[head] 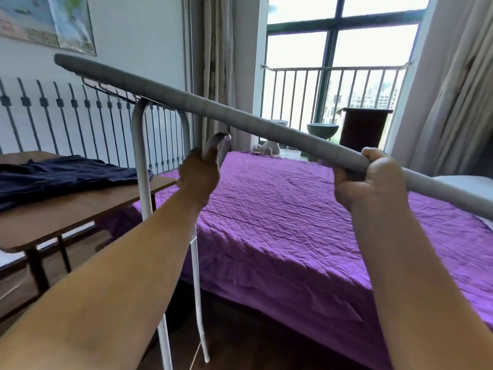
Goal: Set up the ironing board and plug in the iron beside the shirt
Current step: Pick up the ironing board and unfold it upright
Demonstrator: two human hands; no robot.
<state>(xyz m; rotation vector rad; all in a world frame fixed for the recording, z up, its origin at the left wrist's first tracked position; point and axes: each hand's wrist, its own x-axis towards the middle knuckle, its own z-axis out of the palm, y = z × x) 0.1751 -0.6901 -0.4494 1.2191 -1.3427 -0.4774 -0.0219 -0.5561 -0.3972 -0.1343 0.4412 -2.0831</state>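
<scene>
The grey-covered ironing board (213, 109) is seen edge-on and tilts down from upper left to lower right across the view. My right hand (370, 177) is shut on its edge near the right end. My left hand (198, 174) grips a curved metal part (217, 141) of the frame under the board. One white tubular leg loop (145, 188) hangs down to the floor. A dark navy shirt (61, 176) lies flat on the wooden table (80, 209) at left. No iron is in view.
A bed with a purple quilt (306, 222) fills the middle and right, right behind the board. A barred metal railing (80, 113) runs along the left wall. Curtains (453, 89) frame a large window (341, 62) at the back. Dark wooden floor (253, 343) shows below.
</scene>
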